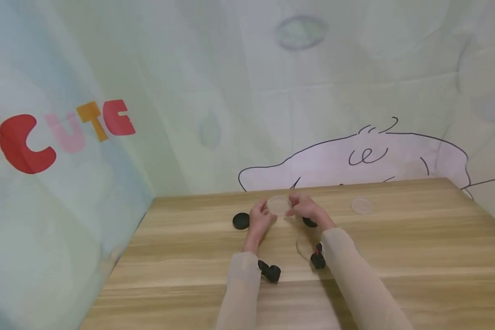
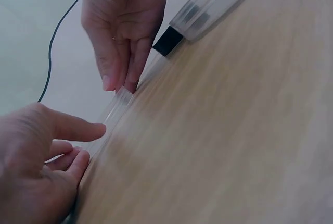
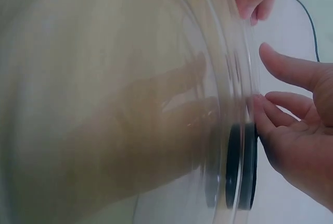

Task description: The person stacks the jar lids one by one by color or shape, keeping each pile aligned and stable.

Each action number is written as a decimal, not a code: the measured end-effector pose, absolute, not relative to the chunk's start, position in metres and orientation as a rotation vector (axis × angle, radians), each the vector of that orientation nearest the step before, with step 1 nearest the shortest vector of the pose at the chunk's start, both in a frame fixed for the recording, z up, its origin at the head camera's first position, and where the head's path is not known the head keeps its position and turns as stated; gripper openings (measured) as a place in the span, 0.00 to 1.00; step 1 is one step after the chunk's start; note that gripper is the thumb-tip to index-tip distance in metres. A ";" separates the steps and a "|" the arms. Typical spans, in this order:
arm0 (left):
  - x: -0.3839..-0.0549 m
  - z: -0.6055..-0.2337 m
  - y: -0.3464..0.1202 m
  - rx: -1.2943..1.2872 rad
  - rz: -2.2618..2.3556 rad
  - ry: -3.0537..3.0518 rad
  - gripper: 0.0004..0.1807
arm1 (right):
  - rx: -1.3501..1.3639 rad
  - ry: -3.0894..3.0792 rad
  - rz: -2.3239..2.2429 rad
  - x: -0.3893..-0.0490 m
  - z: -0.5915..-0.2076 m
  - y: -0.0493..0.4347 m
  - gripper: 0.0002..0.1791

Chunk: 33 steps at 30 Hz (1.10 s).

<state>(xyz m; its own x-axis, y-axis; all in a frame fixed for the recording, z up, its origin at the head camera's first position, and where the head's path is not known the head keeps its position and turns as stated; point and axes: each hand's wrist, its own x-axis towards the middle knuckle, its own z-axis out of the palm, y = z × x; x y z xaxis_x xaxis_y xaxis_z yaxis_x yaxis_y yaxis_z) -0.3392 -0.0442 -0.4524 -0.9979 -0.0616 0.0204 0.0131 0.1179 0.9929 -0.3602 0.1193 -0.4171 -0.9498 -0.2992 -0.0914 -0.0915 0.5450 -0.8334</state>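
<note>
A clear, shallow round dish (image 1: 278,205) lies flat near the table's far edge, between the two hands. My left hand (image 1: 261,220) grips its left rim with thumb and fingers spread around it. On the opposite rim are the curved thumb and fingers of my right hand (image 1: 306,207). Seen from the left wrist, the dish (image 2: 110,115) shows edge-on, low at the wood. A black round disc (image 1: 241,221) is just left of the left hand. Another black disc (image 1: 310,222) sits partly hidden under the right hand.
A second clear disc (image 1: 361,206) lies further right on the wooden table (image 1: 181,256). In the right wrist view a large clear round piece (image 3: 104,78) fills the foreground. A printed cloth backdrop (image 1: 231,91) rises behind the table.
</note>
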 end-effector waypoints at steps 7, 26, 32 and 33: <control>-0.338 -0.450 -0.045 0.039 -1.960 -2.245 0.36 | -0.297 2.621 -1.386 -0.357 -0.410 0.112 0.38; -0.307 -0.408 -0.037 -0.225 -2.315 -2.141 0.34 | -0.504 2.521 -1.497 -0.322 -0.391 0.157 0.40; -0.271 -0.414 -0.008 -0.397 -2.327 -2.305 0.36 | -0.659 2.592 -1.452 -0.278 -0.395 0.203 0.38; -0.266 -0.416 -0.006 -0.417 -2.316 -2.325 0.36 | -0.675 2.591 -1.454 -0.273 -0.396 0.207 0.37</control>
<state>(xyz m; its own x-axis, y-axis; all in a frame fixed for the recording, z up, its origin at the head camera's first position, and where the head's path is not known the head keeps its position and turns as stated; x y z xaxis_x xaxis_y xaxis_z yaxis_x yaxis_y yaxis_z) -0.2664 -0.0056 -0.4162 -0.9546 0.2921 0.0586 0.0597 -0.0053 0.9982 -0.2731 0.2067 -0.3960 -0.8976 -0.4211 0.1302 -0.3305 0.4476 -0.8309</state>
